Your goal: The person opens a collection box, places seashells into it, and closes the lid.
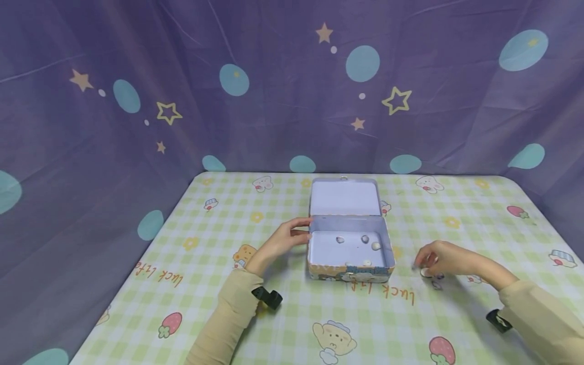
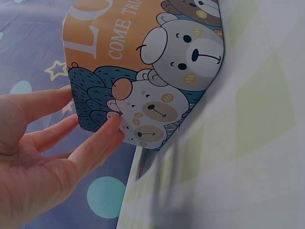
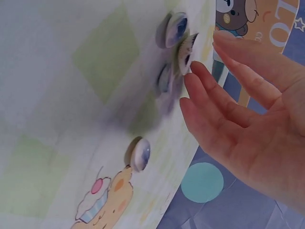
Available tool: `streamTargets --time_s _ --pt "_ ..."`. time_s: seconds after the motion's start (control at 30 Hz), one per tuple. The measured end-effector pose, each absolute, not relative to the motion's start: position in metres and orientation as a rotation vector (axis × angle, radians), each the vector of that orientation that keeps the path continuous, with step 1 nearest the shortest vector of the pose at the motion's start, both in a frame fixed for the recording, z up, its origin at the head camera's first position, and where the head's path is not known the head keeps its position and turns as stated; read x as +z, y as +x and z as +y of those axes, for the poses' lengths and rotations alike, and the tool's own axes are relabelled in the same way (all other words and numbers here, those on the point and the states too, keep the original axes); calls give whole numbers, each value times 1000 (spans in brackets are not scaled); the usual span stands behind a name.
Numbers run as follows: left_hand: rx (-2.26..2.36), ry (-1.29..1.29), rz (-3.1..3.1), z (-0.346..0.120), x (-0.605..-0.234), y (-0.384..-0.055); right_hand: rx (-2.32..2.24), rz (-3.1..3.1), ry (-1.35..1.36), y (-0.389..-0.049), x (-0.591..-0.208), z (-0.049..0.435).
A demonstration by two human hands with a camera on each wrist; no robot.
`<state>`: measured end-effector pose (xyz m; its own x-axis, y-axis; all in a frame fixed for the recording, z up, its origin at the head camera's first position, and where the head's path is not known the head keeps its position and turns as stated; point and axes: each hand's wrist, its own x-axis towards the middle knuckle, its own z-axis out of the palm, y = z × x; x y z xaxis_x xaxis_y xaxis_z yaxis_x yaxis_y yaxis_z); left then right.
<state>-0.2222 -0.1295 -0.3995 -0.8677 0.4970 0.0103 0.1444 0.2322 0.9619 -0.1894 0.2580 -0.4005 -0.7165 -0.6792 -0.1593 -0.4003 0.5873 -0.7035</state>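
Observation:
A hinged tin box (image 1: pixel 315 271) with bear pictures on its outside stands with its lid (image 1: pixel 345 197) raised. Several small shells lie inside, among them a dark-edged shell (image 1: pixel 365 239) and a pale shell (image 1: pixel 376 246). My left hand (image 1: pixel 284 239) touches the box's left side with extended fingers; the left wrist view shows fingertips against the printed wall. My right hand (image 1: pixel 444 258) is low over shells on the cloth, its fingers loosely bent. In the right wrist view, fingertips come right at a ribbed shell (image 3: pixel 187 55), beside a purple-white shell (image 3: pixel 176 29). Another shell (image 3: pixel 141 155) lies apart.
A green-checked tablecloth (image 1: pixel 274 334) with printed cartoons covers the table. Behind it and at both sides hangs a purple curtain (image 1: pixel 283 121) with stars and dots. Dark bands (image 1: pixel 269 298) are worn at both sleeves.

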Motion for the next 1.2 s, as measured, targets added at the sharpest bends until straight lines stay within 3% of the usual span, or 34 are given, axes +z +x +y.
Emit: streamTargets --time_s 1.2 --pt "1687 617 2203 -130 -402 -224 -996 2297 -913 -197 -416 261"
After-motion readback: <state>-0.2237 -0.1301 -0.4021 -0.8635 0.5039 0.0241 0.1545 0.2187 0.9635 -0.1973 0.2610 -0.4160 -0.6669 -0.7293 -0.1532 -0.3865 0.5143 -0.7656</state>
